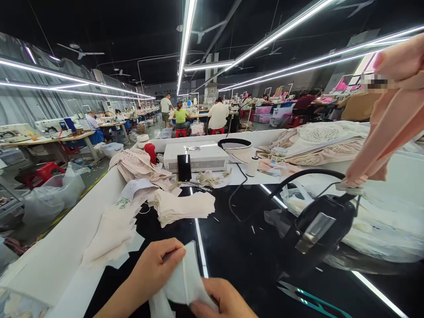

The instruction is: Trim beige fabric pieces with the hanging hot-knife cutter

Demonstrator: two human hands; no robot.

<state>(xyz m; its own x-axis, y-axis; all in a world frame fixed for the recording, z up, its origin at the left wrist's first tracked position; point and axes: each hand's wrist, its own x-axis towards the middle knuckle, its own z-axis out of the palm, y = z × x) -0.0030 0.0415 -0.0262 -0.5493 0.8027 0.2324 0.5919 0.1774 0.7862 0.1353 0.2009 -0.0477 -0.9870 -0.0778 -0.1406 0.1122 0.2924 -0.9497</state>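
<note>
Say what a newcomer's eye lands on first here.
Probably the long, bright white strip lights across the dark ceiling, then the draped peach fabric at the right edge. Below, at bottom centre, the left hand and right hand hold a white fabric piece over the glossy black tabletop, with teal-handled metal snips to the lower right.

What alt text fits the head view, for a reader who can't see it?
A bare left hand and right hand hold a pale fabric-like piece over a glossy black tabletop. Teal snips lie to the right, stacked cream pieces ahead; beyond are seated people and sewing machines under strip lights.
</note>
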